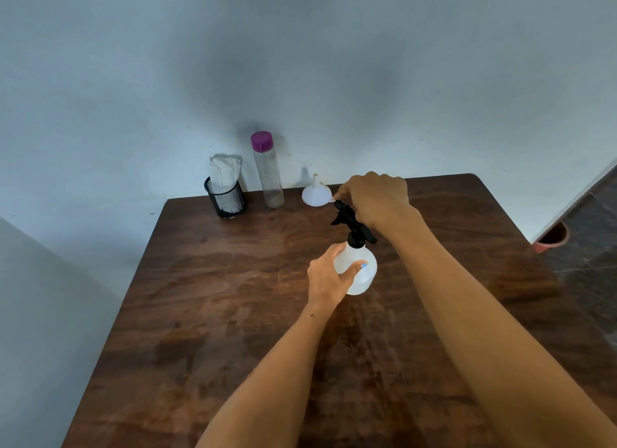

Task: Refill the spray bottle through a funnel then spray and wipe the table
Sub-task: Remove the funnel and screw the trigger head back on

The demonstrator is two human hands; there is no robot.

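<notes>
A white translucent spray bottle (362, 274) stands on the brown wooden table (233, 314) near its middle. My left hand (329, 275) grips the bottle's round body from the left. My right hand (375, 199) curls over the black trigger head (350, 222) from above. A white funnel (315, 192) sits upside down near the far edge, just left of my right hand. A tall clear bottle with a purple cap (266, 170) stands left of the funnel. A white cloth (224, 174) sticks out of a black mesh cup (227, 199).
The table's far edge meets a pale wall. A reddish pot (552, 239) sits on the dark floor beyond the table's right edge. The table's near half shows bare wood with darker stains.
</notes>
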